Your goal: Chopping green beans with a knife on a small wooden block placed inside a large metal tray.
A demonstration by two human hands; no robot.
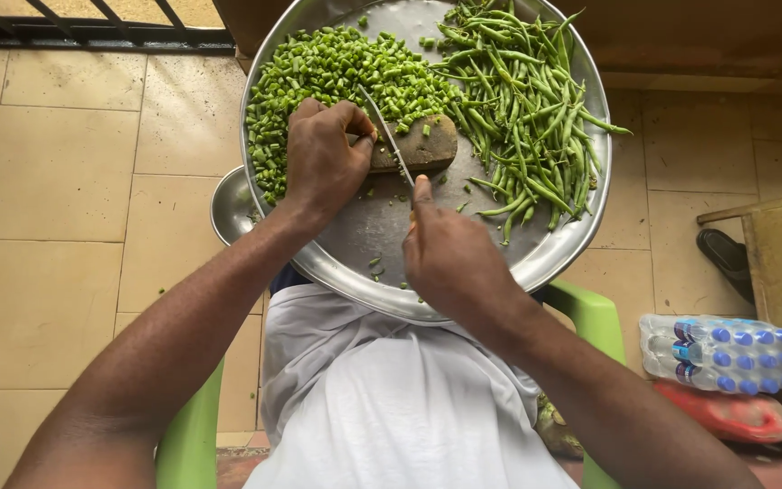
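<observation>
On round steel tray, hands chop glossy beans.

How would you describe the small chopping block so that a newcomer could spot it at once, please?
Find the big round metal tray on the person's lap. Near its middle, between the chopped green pile and the whole beans, lies a small wooden block, the only brown thing there, under the knife.

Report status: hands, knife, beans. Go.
Left hand pressing on wooden block. Right hand gripping knife, blade on block. Chopped beans left, whole beans right.
</observation>
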